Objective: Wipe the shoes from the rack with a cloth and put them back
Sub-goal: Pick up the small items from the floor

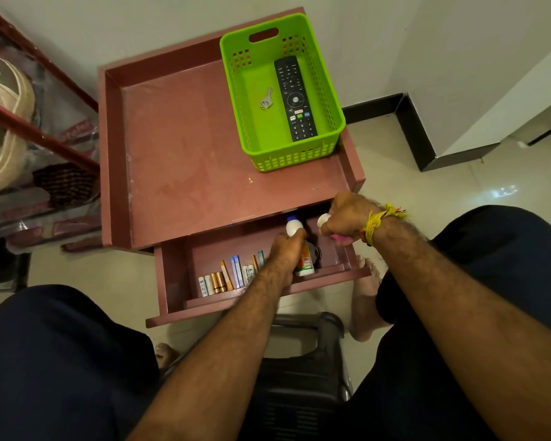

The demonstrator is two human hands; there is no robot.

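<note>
The scene is lit evenly and rather dimly, with a warm cast. A small bright glare patch is seen on the glossy floor. Soft shadow is cast inside the open drawer. Straight lines are bowed toward the edges by the wide lens, and the wrapped shelves appear slightly blurred, perhaps out of focus.

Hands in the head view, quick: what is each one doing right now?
Left hand: grips a white-capped bottle over the open drawer.
Right hand: grips a small white and pink item.
</note>
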